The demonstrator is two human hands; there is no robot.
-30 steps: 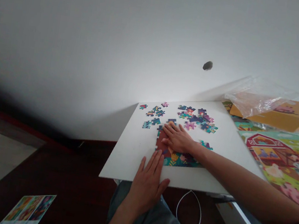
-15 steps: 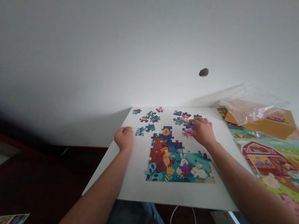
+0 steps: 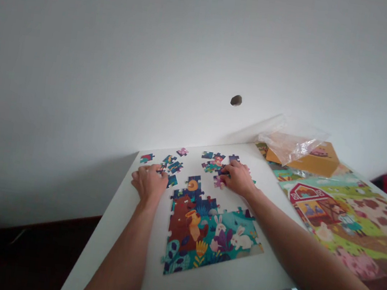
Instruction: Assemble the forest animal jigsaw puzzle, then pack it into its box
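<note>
On a white table (image 3: 114,229) lies a partly joined puzzle (image 3: 210,235) with a bear and rabbits. My left hand (image 3: 150,180) is over loose pieces at the upper left, fingers spread and bent, covering part of them. Close to its fingertips are a blue piece (image 3: 171,181) and a dark patterned piece (image 3: 175,167). My right hand (image 3: 238,177) is at the right-hand group of pieces, its fingers bent onto a dark piece beside a purple piece (image 3: 217,182). Whether it grips a piece is hard to make out.
At the right, a farm picture (image 3: 348,217) lies with an orange-yellow box (image 3: 319,164) and clear plastic wrap (image 3: 293,141) at its back. A grey wall (image 3: 119,59) with a hole (image 3: 236,100) rises behind the table. A white cable loops below the front edge.
My left hand has opened from a curled shape and moved forward onto the loose pieces at the left. My right hand stays at the right group. The view has turned to the right.
</note>
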